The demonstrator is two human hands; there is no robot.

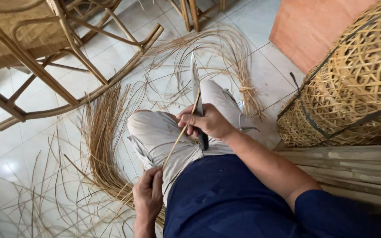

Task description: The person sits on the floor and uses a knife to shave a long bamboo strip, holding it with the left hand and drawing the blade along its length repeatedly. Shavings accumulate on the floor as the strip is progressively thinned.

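Both hands grip: right hand (pixel 208 122) clenches a knife (pixel 196 83), left hand (pixel 148 194) pinches a rattan strip (pixel 176 141).

1. The dark handle of the long steel knife (pixel 195 79) is mostly hidden inside the right hand (pixel 208 122).
2. The woven cane basket (pixel 353 83) is cut off by the right edge.
3. The bent rattan chair frame (pixel 45 57) runs off the top and left edges.

Head camera looks steeply down (close) over lap, floor (pixel 18 150).
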